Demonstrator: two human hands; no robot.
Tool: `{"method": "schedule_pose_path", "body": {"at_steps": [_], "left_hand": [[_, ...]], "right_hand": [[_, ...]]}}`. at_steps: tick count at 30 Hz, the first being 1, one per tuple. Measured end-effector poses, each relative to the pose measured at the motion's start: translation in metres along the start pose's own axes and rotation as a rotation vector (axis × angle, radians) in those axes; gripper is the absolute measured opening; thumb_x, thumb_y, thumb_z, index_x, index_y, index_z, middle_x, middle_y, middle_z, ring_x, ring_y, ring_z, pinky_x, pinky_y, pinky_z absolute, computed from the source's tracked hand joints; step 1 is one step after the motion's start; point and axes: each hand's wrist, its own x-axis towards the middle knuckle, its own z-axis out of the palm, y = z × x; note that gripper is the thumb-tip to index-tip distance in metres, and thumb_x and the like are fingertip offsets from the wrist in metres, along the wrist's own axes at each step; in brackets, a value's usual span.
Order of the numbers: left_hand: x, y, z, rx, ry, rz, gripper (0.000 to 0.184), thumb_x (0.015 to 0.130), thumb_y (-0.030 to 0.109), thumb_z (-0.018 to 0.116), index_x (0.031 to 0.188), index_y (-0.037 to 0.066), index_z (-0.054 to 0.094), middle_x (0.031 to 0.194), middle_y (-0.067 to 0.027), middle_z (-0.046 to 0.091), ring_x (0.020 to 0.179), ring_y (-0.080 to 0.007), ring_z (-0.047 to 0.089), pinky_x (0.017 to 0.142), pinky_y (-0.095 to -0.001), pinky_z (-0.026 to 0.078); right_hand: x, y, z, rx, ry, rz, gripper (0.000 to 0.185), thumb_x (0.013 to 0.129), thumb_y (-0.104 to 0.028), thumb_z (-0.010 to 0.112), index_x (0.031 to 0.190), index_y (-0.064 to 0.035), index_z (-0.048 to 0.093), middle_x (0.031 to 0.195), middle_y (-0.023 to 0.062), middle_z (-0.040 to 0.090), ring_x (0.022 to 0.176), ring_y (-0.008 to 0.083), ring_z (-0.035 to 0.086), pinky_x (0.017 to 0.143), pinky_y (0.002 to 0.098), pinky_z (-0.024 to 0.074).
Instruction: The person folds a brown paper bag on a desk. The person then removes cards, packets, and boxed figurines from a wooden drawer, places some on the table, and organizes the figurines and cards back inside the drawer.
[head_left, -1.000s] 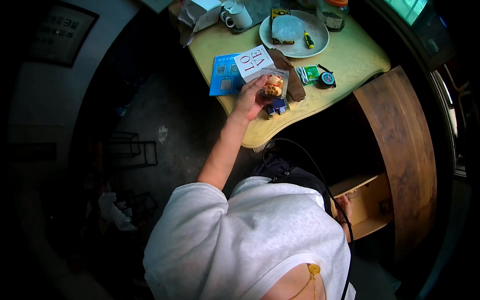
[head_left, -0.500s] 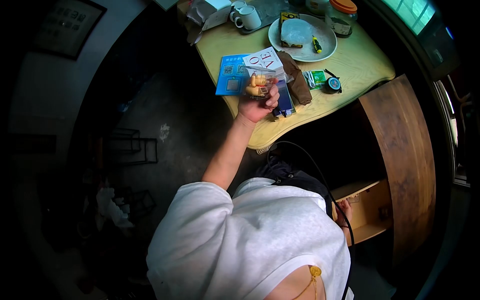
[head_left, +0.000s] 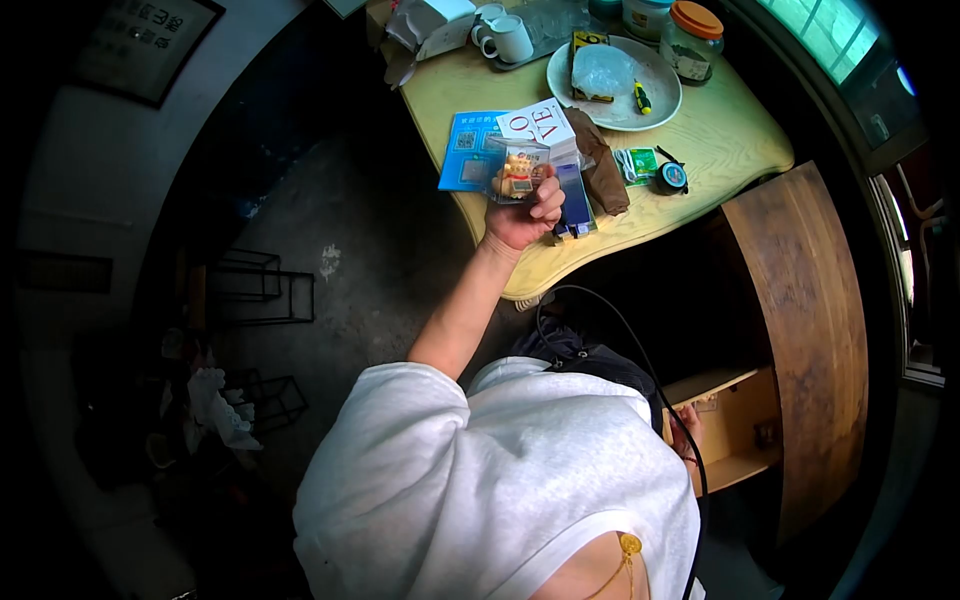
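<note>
My left hand (head_left: 525,215) is closed round a small clear box (head_left: 517,185) with a gold cat figurine inside, held up over the near left edge of the table. Behind the box are a blue card with square codes (head_left: 467,147) and a white "LOVE" box (head_left: 540,122). A dark blue box (head_left: 575,200) stands just right of the hand, beside a crumpled brown wrapper (head_left: 602,175). Low on the right, my right hand (head_left: 687,430) has its fingers curled over the edge of an open wooden drawer (head_left: 740,415); a black cable partly hides this hand.
On the yellowish table (head_left: 505,90) are a large white plate (head_left: 655,112) with a wrapped item and a yellow marker, a round blue-black object (head_left: 671,178), mugs (head_left: 508,40) and jars (head_left: 692,40). A curved wooden panel (head_left: 805,330) stands right. Black stools (head_left: 265,290) stand left.
My left hand has turned the clear box and moved it slightly left against the table things, uncovering the dark blue box. My right hand stays at the drawer. The view has shifted slightly.
</note>
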Motion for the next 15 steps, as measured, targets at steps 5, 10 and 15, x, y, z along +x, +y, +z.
{"method": "schedule_pose_path", "body": {"at_steps": [5,10,15], "left_hand": [[0.002,-0.001,-0.007,0.007,-0.013,-0.013,0.043,0.086,0.03,0.042,0.108,-0.005,0.054,0.073,-0.0073,0.049,0.056,-0.0149,0.038,0.053,-0.0247,0.028],[0.008,-0.002,-0.012,0.002,-0.046,-0.031,0.053,0.082,0.041,0.047,0.11,-0.004,0.052,0.079,-0.0107,0.052,0.059,-0.0167,0.039,0.055,-0.0259,0.031],[0.011,-0.003,-0.008,0.108,-0.052,-0.029,0.049,0.083,0.038,0.047,0.11,-0.003,0.053,0.083,-0.0109,0.054,0.06,-0.0171,0.04,0.054,-0.0255,0.032]], "right_hand": [[-0.006,-0.003,0.007,-0.02,0.077,-0.01,0.028,0.081,-0.015,0.063,0.104,-0.0059,0.05,0.086,0.0016,0.062,0.075,0.011,0.059,0.064,0.0249,0.0459],[-0.003,0.001,0.006,0.004,0.055,-0.046,0.024,0.081,-0.012,0.062,0.102,-0.0055,0.051,0.083,0.0021,0.061,0.069,0.0098,0.057,0.059,0.0223,0.0456],[-0.008,0.001,0.016,-0.088,0.069,-0.152,0.021,0.081,-0.009,0.06,0.1,-0.0055,0.052,0.078,0.0009,0.06,0.062,0.0081,0.054,0.055,0.0196,0.0445]]}}
